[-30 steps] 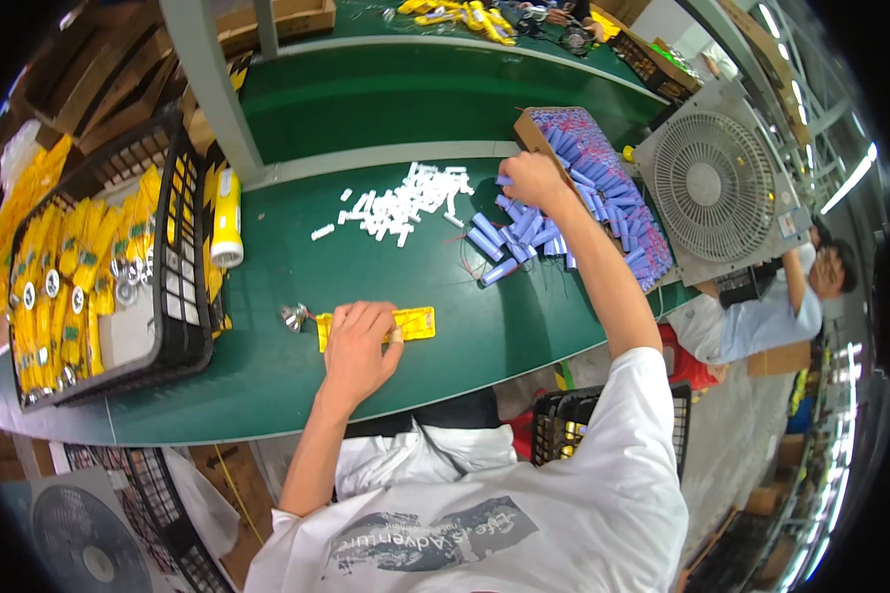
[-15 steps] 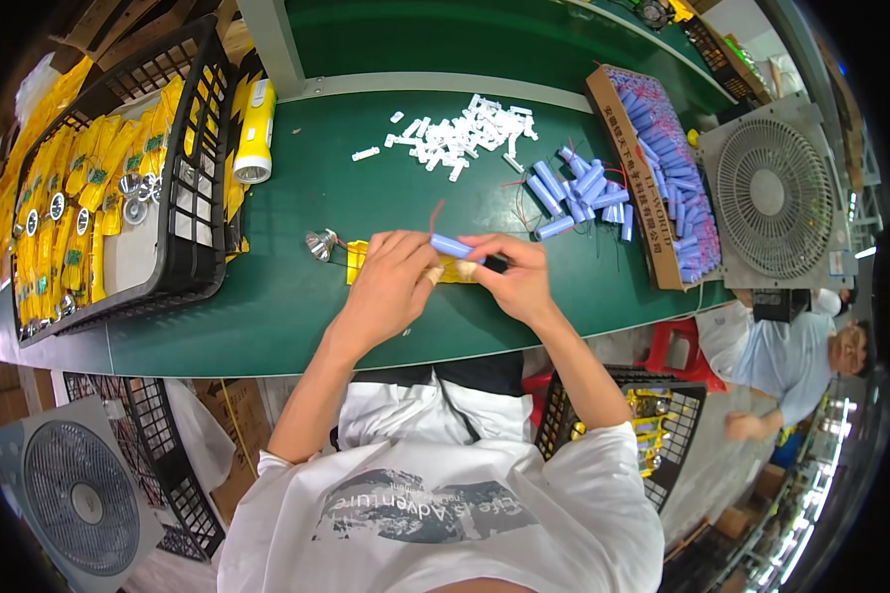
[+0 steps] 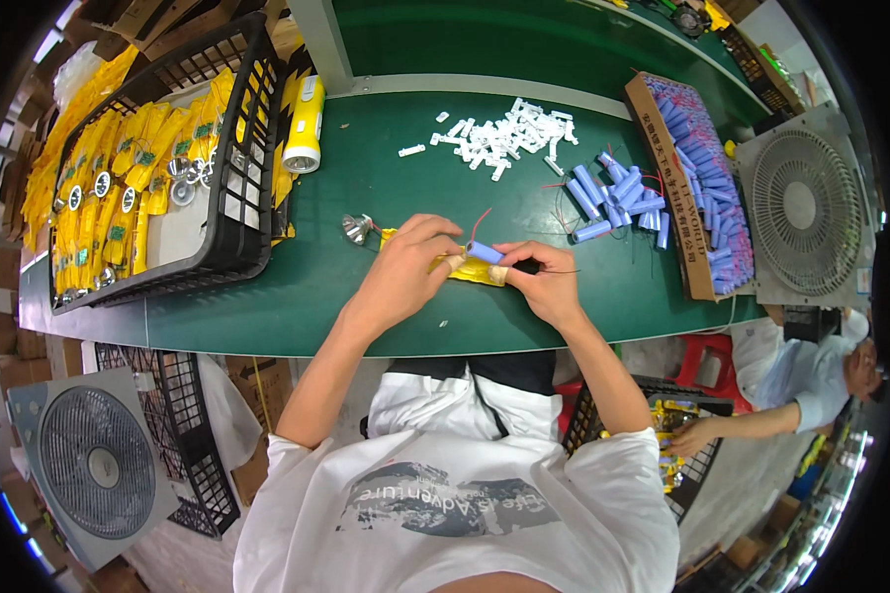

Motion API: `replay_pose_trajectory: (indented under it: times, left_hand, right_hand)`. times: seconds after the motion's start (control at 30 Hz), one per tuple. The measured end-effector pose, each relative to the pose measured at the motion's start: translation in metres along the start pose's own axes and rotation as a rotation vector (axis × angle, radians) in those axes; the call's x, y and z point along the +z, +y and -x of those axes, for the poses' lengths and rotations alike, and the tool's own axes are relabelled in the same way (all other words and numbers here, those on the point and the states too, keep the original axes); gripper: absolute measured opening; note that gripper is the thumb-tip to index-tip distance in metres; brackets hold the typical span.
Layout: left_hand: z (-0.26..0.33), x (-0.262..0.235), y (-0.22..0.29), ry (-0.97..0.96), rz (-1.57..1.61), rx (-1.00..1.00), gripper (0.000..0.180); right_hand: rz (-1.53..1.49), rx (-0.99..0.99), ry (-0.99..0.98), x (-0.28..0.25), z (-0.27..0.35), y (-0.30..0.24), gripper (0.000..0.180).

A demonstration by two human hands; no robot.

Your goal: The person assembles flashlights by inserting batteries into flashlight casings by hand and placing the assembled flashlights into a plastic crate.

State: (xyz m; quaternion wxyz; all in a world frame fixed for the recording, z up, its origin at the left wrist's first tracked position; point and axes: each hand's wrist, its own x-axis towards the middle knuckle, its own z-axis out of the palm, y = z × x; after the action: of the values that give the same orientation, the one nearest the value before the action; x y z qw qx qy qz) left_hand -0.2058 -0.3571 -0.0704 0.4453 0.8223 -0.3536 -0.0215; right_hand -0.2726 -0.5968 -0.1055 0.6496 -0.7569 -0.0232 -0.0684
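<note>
Between my hands is a blue cylindrical battery cell (image 3: pixel 484 253) with a red wire rising from its left end. My right hand (image 3: pixel 542 281) pinches its right end between thumb and fingers; a dark wire sticks out past that hand. My left hand (image 3: pixel 405 267) is closed, its fingertips close to the cell's left end. What those fingertips hold is hidden. Both thumbs wear pale covers. Beneath the hands lies a yellow flashlight housing (image 3: pixel 481 273), mostly covered. Left of it rests a shiny reflector (image 3: pixel 357 229) with a wire attached.
White plastic pieces (image 3: pixel 509 138) and loose blue cells (image 3: pixel 618 193) lie farther back. A cardboard box of cells (image 3: pixel 672 188) and a fan (image 3: pixel 806 212) stand right. At left are a black basket (image 3: pixel 252 212) of yellow housings and a yellow flashlight (image 3: pixel 305 127). Another person's hand (image 3: pixel 695 436) reaches a low basket.
The whole view has shifted, so the bench appears farther right. The cell sits slightly more tilted between my hands. The other person's arm has stretched out to the low basket.
</note>
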Motion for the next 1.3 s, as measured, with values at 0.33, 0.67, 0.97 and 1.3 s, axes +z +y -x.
replay_pose_trajectory:
  times: [0.33, 0.67, 0.97, 1.3]
  left_hand:
    - [0.018, -0.020, -0.024, -0.031, -0.141, 0.101, 0.015]
    - [0.017, -0.025, -0.031, -0.001, -0.005, 0.102, 0.013]
    - [0.022, -0.027, -0.040, 0.002, 0.073, 0.099, 0.013]
    - [0.021, -0.026, -0.045, 0.002, 0.084, 0.109, 0.011]
  right_hand:
    - [0.055, -0.088, -0.029, 0.023, -0.005, -0.028, 0.014]
    - [0.216, 0.085, -0.099, 0.036, -0.007, -0.041, 0.022]
    - [0.301, 0.118, -0.147, 0.043, -0.015, -0.050, 0.033]
    - [0.672, -0.326, -0.202, 0.043, -0.009, -0.040, 0.034]
